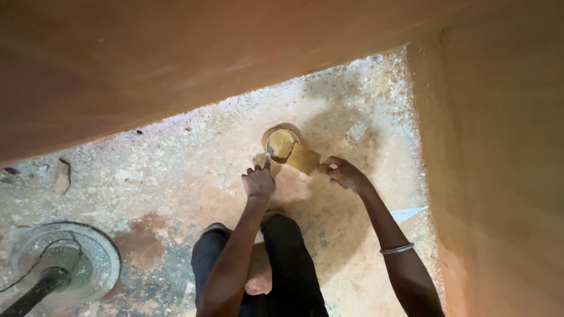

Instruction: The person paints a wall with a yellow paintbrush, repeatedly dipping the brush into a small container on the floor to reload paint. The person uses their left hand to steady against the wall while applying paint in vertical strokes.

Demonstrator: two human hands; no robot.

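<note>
A small round tin (281,144) with yellowish paste inside stands on the dusty floor ahead of me. My left hand (258,181) reaches to the tin's near left rim, fingers pinched; what it holds is too small to tell. My right hand (346,174) grips a flat tan piece, like a folded sandpaper sheet or scraper (304,158), whose far end rests against the tin's right side. A metal bangle (397,249) sits on my right wrist. My dark-trousered legs (282,264) show below.
A large orange-brown wooden panel (176,58) slants across the top, and another (499,176) stands at the right. Sawdust covers the floor (194,176). A round metal wheel with a shaft (61,261) lies at lower left. Small scraps (61,175) lie at left.
</note>
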